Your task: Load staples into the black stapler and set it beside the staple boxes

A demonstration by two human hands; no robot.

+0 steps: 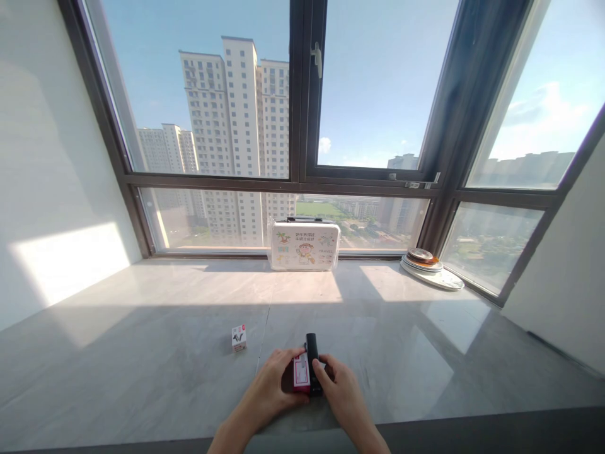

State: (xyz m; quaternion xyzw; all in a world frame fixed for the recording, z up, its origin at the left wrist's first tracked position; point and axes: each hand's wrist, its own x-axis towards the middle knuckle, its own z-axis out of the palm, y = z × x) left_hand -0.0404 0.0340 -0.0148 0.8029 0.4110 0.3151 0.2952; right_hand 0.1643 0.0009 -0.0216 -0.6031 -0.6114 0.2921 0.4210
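Observation:
My left hand [273, 383] is closed around the left side of a small pink-and-white box [301, 372], thumb at its near end and fingers at its far end. Pressed against the box's right side is a long black object [312, 353], shaped like a stapler; its exact kind cannot be made out. My right hand [341, 384] grips this black object from the right, thumb on top. Both things are low over or on the grey marble-look sill [179, 384]. To the left, apart from my hands, stands a small white box [239, 338] with a dark picture and red marks.
A white carry case [305, 246] with cartoon prints and a dark handle stands against the window. At the back right corner lies a stack of plates [428, 265]. White walls flank the sill, and its front edge [425, 421] runs close by my wrists.

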